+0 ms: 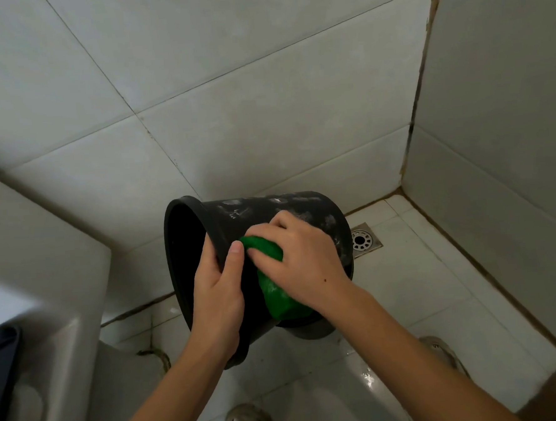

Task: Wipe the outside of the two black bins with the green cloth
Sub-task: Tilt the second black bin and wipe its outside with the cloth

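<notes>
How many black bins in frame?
2. One bin is tilted on its side, left hand gripping its rim, right hand pressing the green cloth on its wall. A second bin sits beneath it, mostly hidden.

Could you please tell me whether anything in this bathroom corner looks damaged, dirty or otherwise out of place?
The bin, held tipped on its side, has whitish smears across its upper wall, not yet wiped by the cloth. The wall corner joint shows brown, crumbling grout, and dark grime lines the floor edge on the left.
</notes>
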`<state>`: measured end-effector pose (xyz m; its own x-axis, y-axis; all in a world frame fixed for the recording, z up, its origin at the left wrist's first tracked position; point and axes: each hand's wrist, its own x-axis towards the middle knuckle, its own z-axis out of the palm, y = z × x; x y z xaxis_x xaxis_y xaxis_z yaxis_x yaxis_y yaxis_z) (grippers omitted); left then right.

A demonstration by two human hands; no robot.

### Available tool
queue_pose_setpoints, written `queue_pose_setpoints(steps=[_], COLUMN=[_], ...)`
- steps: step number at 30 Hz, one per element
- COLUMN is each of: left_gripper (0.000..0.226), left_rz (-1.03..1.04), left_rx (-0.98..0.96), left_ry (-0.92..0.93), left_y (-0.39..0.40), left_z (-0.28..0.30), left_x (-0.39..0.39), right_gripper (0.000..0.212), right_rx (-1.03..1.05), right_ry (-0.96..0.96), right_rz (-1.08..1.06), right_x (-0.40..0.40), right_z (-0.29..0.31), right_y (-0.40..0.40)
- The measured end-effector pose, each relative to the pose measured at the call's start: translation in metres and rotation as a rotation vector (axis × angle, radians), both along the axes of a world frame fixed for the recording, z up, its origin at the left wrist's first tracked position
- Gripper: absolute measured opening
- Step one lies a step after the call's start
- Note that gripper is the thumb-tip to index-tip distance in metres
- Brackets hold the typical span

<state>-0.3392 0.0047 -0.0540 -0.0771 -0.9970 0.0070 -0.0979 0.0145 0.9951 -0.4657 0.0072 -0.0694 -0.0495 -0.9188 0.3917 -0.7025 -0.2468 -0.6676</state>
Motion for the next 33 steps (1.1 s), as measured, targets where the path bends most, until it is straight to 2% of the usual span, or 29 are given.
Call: queue_pose_setpoints(steps=[5, 11, 15, 20, 26, 30, 33], left_gripper=[0.035, 0.033, 0.034, 0.031, 0.033, 0.032, 0.034], left_rz=[-0.013, -0.006, 0.002, 0.003, 0.005, -0.008, -0.014], left_rx=[-0.006, 0.0, -0.008, -0.012, -0.002, -0.003, -0.004], left_ry=[0.006, 0.035, 0.026, 0.031, 0.037, 0.026, 0.024], left_y=[0.001, 0.0, -0.001, -0.002, -0.002, 0.001, 0.0], left_z=[0.003, 0.002, 0.004, 0.004, 0.006, 0.005, 0.004], left_x=[-0.002, 0.001, -0.001, 0.001, -0.003, -0.004, -0.004], right_gripper=[0.029, 0.028, 0.031, 0.031, 0.031, 0.035, 0.036], right_rx=[0.156, 0.021, 0.139, 0.012, 0.13, 0.016, 0.038], right_ry=[0.047, -0.013, 0.018, -0.006, 0.038, -0.013, -0.095], right_rz=[-0.146, 0.042, -0.109, -0.014, -0.158, -0.063, -0.045], right_x=[-0.015, 0.004, -0.005, 0.019, -0.001, 0.013, 0.01], right_z=[0.003, -0.001, 0.001, -0.004, 0.001, -0.009, -0.012], right_y=[-0.027, 0.006, -0.019, 0.013, -0.016, 0.016, 0.019])
